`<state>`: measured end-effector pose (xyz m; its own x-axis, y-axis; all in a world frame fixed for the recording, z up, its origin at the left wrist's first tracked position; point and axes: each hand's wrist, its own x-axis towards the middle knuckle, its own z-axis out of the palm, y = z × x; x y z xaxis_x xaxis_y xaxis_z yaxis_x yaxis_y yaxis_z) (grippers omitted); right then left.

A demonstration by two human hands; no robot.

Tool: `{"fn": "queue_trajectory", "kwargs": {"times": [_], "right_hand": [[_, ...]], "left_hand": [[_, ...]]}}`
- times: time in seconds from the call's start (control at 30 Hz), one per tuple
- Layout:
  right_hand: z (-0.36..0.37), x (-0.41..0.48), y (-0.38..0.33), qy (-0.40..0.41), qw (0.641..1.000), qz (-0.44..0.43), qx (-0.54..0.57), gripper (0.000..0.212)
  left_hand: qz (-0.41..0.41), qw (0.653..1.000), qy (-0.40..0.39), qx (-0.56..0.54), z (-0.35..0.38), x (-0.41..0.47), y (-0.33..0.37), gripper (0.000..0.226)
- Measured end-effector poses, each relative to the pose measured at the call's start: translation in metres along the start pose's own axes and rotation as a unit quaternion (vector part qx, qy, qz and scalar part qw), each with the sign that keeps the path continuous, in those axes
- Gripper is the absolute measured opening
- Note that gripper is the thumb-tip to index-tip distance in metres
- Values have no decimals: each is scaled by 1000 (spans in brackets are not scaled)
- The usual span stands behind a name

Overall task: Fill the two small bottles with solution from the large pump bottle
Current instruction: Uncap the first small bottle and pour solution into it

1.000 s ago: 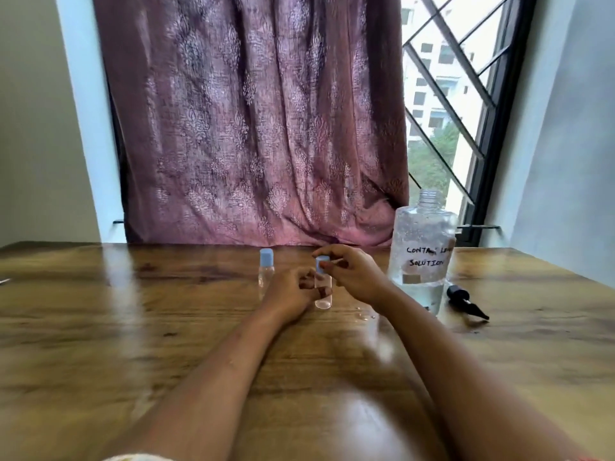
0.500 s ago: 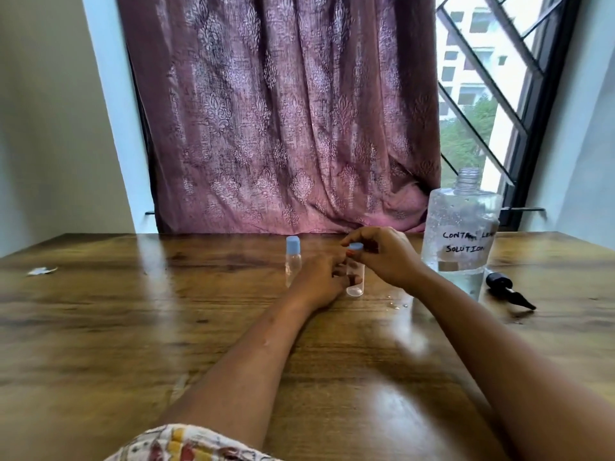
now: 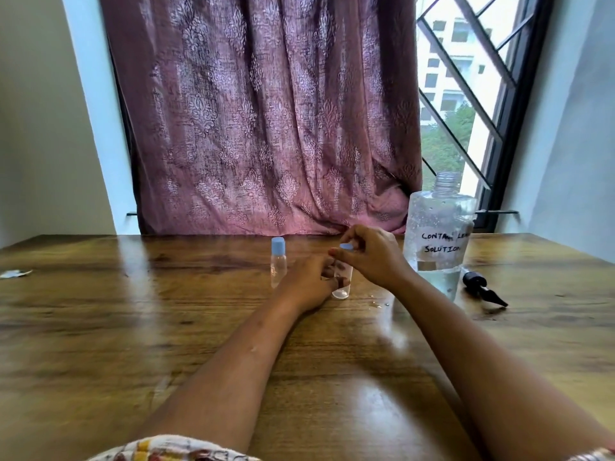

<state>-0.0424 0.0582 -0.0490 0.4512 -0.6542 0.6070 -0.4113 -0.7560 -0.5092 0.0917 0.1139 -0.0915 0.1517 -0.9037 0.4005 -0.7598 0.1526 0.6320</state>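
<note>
Two small clear bottles stand upright on the wooden table [image 3: 133, 327]. The left small bottle [image 3: 278, 266] stands free with its blue cap on. My left hand [image 3: 307, 282] wraps the body of the right small bottle [image 3: 342, 287]. My right hand [image 3: 369, 252] pinches that bottle's blue cap [image 3: 346, 246] at its top; whether the cap is seated or lifted off I cannot tell. The large clear bottle [image 3: 439, 241], hand-labelled "contact lens solution", stands to the right with an open neck and liquid low inside. Its black pump head [image 3: 482, 289] lies on the table beside it.
A few drops of liquid [image 3: 377, 302] glisten on the table right of the held bottle. A scrap of white paper [image 3: 15, 273] lies at the far left edge. A mauve curtain [image 3: 266, 128] and a barred window [image 3: 466, 94] stand behind the table.
The head camera has tilted and drifted, shifting the scene in view. My hands stay on the right small bottle and its cap, the right fingers working at the top.
</note>
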Motion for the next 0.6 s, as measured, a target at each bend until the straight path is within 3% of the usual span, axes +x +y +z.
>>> {"fn": "queue_trajectory", "kwargs": {"times": [0.07, 0.23, 0.43, 0.53, 0.6], "right_hand": [[-4, 0, -2, -32, 999, -6, 20, 20], [-5, -2, -8, -84, 992, -5, 91, 36], [-1, -1, -2, -28, 998, -35, -36, 25], [-3, 0, -4, -58, 997, -49, -18, 19], [-5, 0, -7, -88, 995, -54, 4, 31]], "left_hand": [[2, 1000, 1, -1, -1, 0, -1, 17], [0, 1000, 2, 1, -1, 0, -3, 17], [5, 1000, 12, 13, -2, -2, -1, 21], [8, 1000, 11, 12, -2, -1, -1, 24], [5, 1000, 9, 9, -2, -1, 0, 19]]}}
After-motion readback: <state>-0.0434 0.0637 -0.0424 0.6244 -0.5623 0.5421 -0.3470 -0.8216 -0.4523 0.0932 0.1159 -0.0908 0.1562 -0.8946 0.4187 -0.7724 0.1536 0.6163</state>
